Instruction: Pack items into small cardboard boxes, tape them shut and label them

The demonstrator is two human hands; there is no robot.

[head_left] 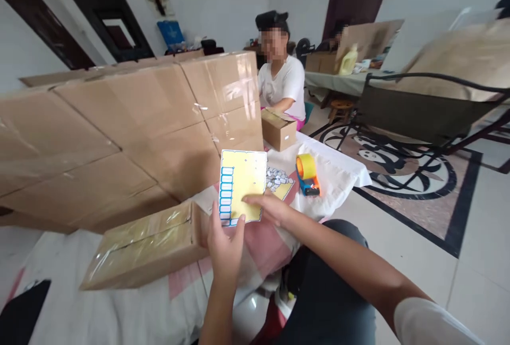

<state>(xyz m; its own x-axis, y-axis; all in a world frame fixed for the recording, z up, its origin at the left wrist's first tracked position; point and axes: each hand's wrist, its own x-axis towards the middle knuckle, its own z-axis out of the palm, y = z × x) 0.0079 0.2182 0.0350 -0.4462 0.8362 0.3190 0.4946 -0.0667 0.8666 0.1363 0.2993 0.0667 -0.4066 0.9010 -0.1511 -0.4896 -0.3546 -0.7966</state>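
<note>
A yellow card-like sheet (245, 180) with a white border and a column of blue-outlined boxes down its left side is held up over the table. My left hand (226, 238) grips its lower left corner between thumb and fingers. From the right, my right hand (268, 205) holds the lower right edge, its thumb lying on the yellow face. Partly hidden behind the sheet lies a yellow piece with a grey-white stone-like print (281, 179). A tape dispenser (308, 176) with a yellow roll stands to the right. Left of my hands rests a long taped cardboard box (147, 249).
Large stacked cardboard boxes (159, 116) form a wall at the table's back left. A person in a white shirt (289, 82) sits across, near a small cardboard box (280, 128). The cloth-covered table (338, 185) ends at the right, above a tiled floor; a dark chair (398, 111) stands beyond.
</note>
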